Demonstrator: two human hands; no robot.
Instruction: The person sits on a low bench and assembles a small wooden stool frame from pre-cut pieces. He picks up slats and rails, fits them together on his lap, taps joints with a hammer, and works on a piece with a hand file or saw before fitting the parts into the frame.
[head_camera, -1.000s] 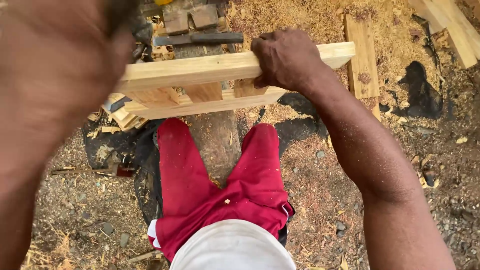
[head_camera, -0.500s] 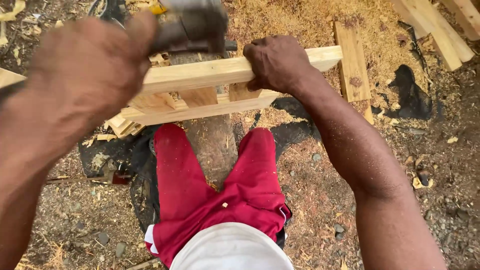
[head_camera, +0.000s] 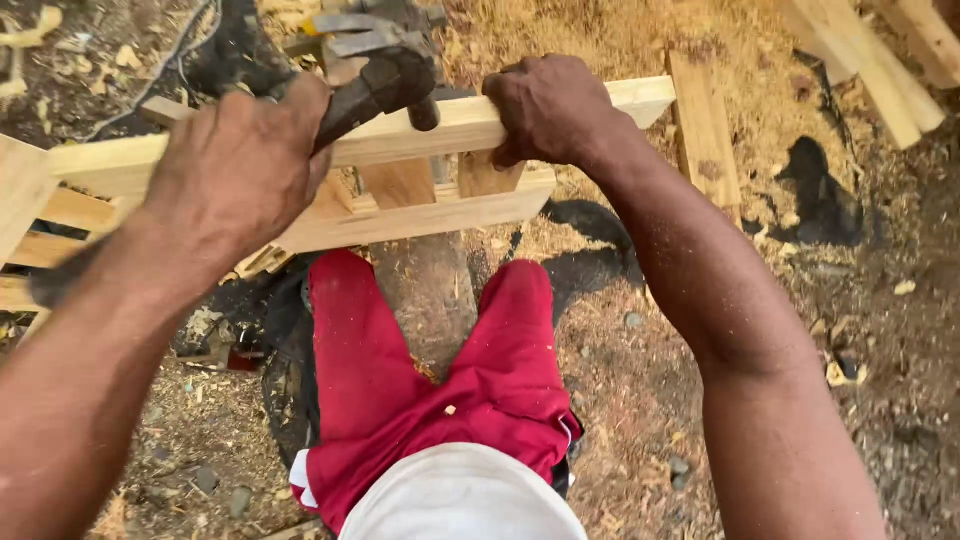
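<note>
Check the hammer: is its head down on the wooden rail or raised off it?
Down. The hammer, gripped by the left hand, has its face meeting the top wooden rail beside the right hand.

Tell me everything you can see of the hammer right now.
The hammer is a claw hammer with a dark, worn metal head and a dark handle. The left hand grips the handle, hiding most of it. It is tilted, with the head up and away from the person, the claw pointing left and the striking face down, right at the top wooden rail; whether it touches cannot be told. The right hand holds that rail just beside the head, apart from the hammer.
</note>
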